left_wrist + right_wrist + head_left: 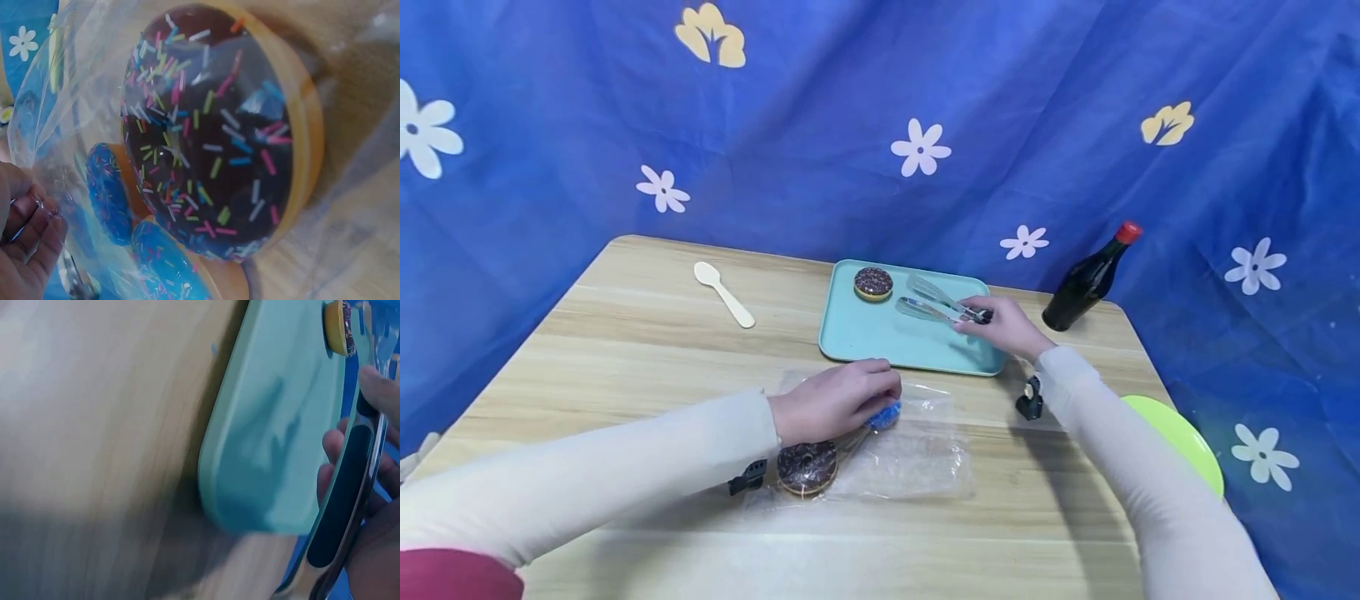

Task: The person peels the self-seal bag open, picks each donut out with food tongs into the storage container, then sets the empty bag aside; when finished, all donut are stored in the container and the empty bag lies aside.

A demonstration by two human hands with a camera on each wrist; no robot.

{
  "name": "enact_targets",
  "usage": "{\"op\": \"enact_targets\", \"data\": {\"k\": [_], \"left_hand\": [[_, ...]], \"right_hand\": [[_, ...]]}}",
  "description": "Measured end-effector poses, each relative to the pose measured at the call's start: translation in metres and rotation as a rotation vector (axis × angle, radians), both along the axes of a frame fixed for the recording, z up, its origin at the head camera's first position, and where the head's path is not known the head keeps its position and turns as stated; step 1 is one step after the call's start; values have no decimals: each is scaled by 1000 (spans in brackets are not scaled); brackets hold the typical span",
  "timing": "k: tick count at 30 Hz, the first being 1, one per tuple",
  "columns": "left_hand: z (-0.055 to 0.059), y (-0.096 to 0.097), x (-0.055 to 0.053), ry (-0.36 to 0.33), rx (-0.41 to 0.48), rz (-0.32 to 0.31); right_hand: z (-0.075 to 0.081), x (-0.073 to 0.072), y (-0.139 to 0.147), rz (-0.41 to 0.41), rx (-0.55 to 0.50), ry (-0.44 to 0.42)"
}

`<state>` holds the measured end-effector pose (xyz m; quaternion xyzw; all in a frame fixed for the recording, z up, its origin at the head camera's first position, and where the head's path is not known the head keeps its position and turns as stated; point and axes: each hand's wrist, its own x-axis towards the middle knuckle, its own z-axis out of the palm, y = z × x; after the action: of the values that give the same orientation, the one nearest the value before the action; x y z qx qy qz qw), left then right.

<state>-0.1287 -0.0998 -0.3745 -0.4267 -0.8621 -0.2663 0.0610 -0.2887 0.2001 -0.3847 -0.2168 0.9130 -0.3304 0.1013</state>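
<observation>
My left hand [838, 402] pinches the edge of a clear plastic bag [917, 471] lying on the table. Inside the bag are a chocolate donut with sprinkles [206, 137] and two blue donuts; one blue donut [165, 262] lies beside the chocolate one, and another blue donut [107, 194] sits nearer the fingers. My right hand [1006, 325] grips tongs [931, 290] by their handles, over the right part of a turquoise tray [880, 340]. The two tong heads stand apart with nothing between them. Left of them, a chocolate donut [873, 283] rests on the tray.
A pale spoon [724, 293] lies at the back left of the table [647, 333]. At the back right stands a dark bottle with a red cap [1084, 283]. A green plate [1180, 437] sits by the right edge, partly behind my right sleeve. Blue cloth hangs behind.
</observation>
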Motion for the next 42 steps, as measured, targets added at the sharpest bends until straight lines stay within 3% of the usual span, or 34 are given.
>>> {"op": "enact_targets", "data": {"k": [11,19,24,27,34,42], "left_hand": [[-3,0,1,-18,-5,22],[-3,0,0,-8,6,20],[-3,0,1,-14,0,26],[-3,-1,1,-14,1,30],[-3,-3,2,-9,13,40],[-2,-5,7,-16,18,51]], "right_hand": [[18,39,58,180,0,-73],[29,63,92,289,-3,-293],[29,73,102,352,10,-493],[28,78,102,399,15,-550],[18,89,89,468,19,-553],[2,101,71,441,15,-408]]}}
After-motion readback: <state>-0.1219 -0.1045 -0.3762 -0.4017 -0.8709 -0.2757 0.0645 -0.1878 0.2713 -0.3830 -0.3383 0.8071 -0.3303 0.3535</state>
